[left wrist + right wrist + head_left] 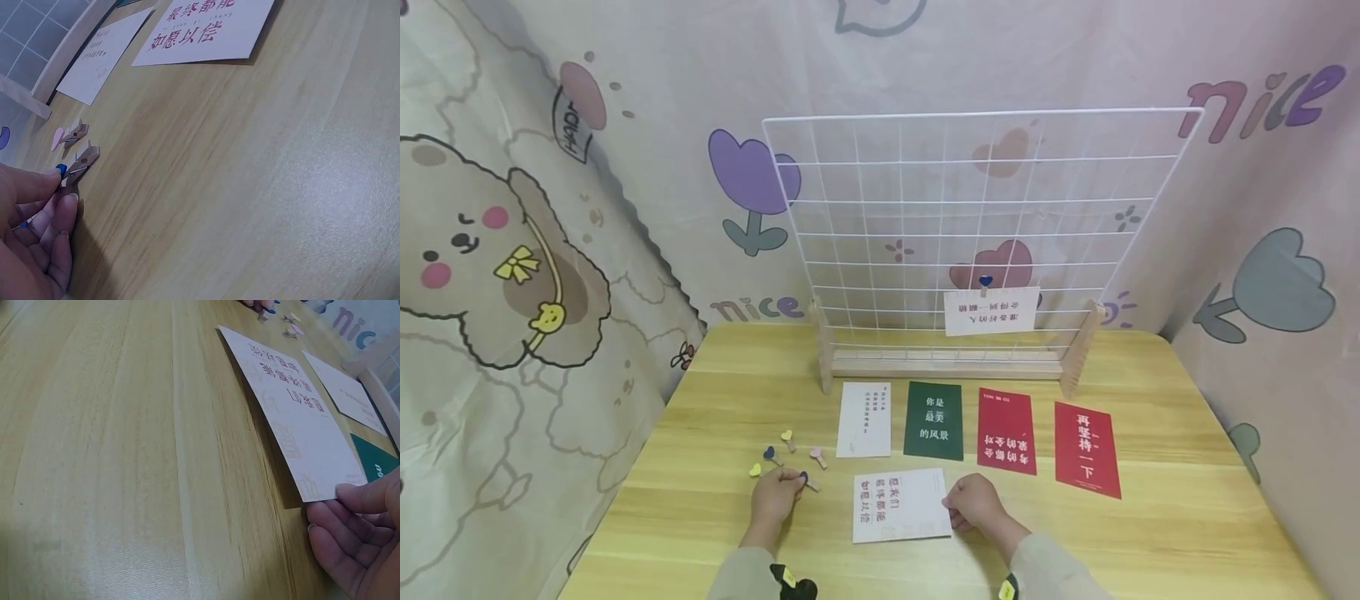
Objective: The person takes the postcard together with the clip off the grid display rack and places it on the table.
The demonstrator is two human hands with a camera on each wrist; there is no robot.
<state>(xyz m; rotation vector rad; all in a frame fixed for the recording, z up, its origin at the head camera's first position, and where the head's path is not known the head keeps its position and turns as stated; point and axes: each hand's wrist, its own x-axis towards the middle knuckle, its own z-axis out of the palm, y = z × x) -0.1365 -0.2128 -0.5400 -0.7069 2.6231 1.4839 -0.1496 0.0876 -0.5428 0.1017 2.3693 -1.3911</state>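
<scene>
My left hand (777,493) pinches a small wooden clothespin (84,161) topped with a dark blue heart, between thumb and fingertips. Its jaws point away from the hand, toward the right. With thumb above and fingers below, my right hand (979,502) grips the edge of a white card (901,506) printed with red characters. In the right wrist view this card (287,406) is tilted, its near edge raised over the table and casting a shadow. Several more heart clothespins lie beyond the left hand: a pink one (817,456), a blue one (771,454) and yellow ones (787,438).
A white wire grid (925,233) stands in a wooden base (947,364) at the back. A white card (992,312) hangs on it from a blue-heart clothespin. Before it lie a white card (863,421), a green card (933,450) and two red cards (1006,429). Patterned cloth surrounds the table.
</scene>
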